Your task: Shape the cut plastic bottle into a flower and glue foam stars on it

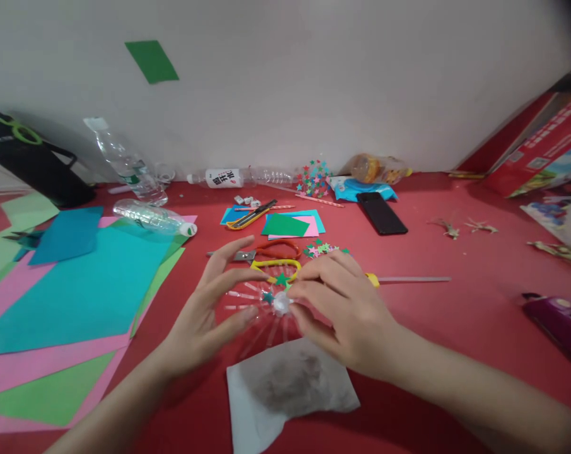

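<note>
A clear plastic bottle piece, cut into strips that splay outward around a whitish middle, lies on the red table. Green and teal stars sit on it. My left hand is open at its left side, thumb and fingers apart. On the other side, my right hand has its fingertips drawn together at the piece's middle; whatever is between them is hidden. Just beyond the piece are scissors with red and yellow handles. A stained white tissue lies nearer to me.
Coloured paper sheets cover the left. Behind are a box cutter, small paper cards, loose stars, a black phone and plastic bottles. A glue stick lies right; a red box stands far right.
</note>
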`<action>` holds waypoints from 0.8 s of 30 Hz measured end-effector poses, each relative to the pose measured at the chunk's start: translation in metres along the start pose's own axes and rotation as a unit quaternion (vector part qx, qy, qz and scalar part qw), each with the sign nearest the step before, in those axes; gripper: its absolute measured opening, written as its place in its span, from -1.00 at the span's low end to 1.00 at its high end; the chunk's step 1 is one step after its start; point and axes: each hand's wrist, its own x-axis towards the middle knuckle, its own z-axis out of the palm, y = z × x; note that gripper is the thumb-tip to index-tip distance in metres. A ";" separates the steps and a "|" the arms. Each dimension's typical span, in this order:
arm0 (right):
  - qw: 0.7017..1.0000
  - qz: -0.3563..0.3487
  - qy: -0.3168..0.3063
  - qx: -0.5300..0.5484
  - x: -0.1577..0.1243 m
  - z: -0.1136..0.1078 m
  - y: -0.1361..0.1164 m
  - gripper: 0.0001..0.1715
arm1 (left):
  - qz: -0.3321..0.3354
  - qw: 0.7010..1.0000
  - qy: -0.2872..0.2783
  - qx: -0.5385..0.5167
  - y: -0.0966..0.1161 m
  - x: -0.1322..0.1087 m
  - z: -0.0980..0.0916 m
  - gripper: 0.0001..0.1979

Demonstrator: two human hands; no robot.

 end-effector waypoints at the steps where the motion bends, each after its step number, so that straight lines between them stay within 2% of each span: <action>1: 1.000 -0.015 -0.001 -0.006 0.000 0.000 -0.001 -0.86 | 0.007 1.000 -0.013 -0.001 -0.002 -0.002 -0.001 -0.71; 5: 0.995 -0.083 -0.037 -0.050 -0.001 0.002 -0.002 -0.85 | 0.023 1.000 -0.013 0.005 -0.008 -0.006 0.000 -0.79; 9: 0.990 -0.085 -0.070 -0.090 -0.004 0.004 0.005 -0.88 | 0.034 0.999 0.016 0.019 -0.008 -0.007 0.004 -0.84; 14: 0.995 -0.043 -0.054 -0.072 -0.004 -0.002 0.016 -0.90 | 0.076 0.990 0.058 0.108 -0.006 -0.011 0.006 -0.82; 18: 0.999 -0.046 0.003 -0.019 -0.003 -0.006 0.013 -0.93 | 0.124 0.971 0.086 0.184 -0.005 -0.012 0.009 -0.84; 21: 0.996 -0.088 0.030 -0.010 -0.002 -0.004 0.005 -0.91 | 0.093 0.985 0.061 0.133 -0.006 -0.014 0.016 -0.85; 24: 0.990 -0.132 0.019 -0.046 -0.003 0.003 0.003 -0.87 | 0.041 0.996 0.050 0.061 -0.006 -0.016 0.025 -0.87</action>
